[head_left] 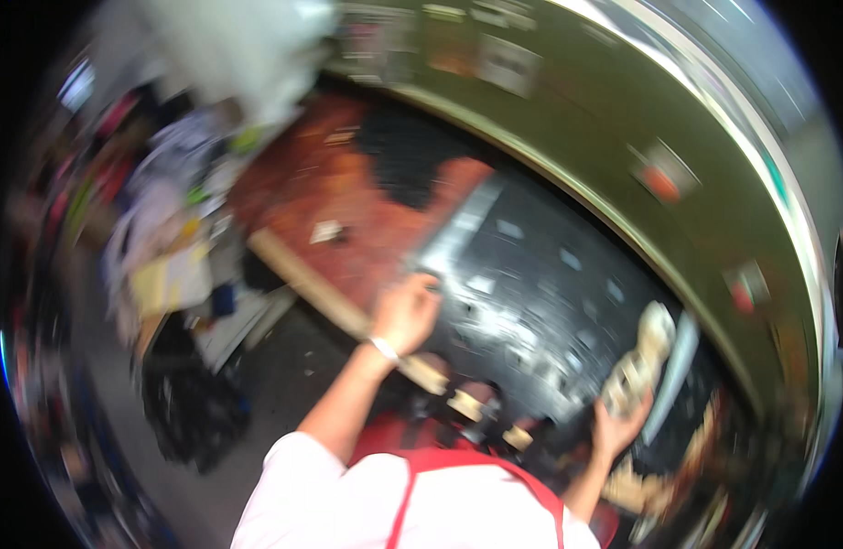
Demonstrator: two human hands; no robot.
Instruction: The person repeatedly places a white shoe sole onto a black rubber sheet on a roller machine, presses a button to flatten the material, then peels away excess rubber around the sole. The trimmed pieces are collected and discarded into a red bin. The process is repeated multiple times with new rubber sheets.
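Note:
In my right hand (621,426) is a long cream-coloured shoe (643,355) with dark gaps along its middle. My fingers are closed round its near end, and its far end points up toward the back wall. Over the front edge of the table, my left hand (407,316) is closed with its fingers curled. A small dark spot shows at its fingertips, too blurred to name. Beneath both hands lies the black tabletop (531,297), strewn with small pale pieces that are smeared by motion.
Left of the black surface is a red tabletop (289,197) with a black patch (403,151). A green wall (577,110) with posted papers runs behind. Piled cloth (170,183) and a black bag (193,403) are at left. Small wood-topped items (467,403) line the near edge.

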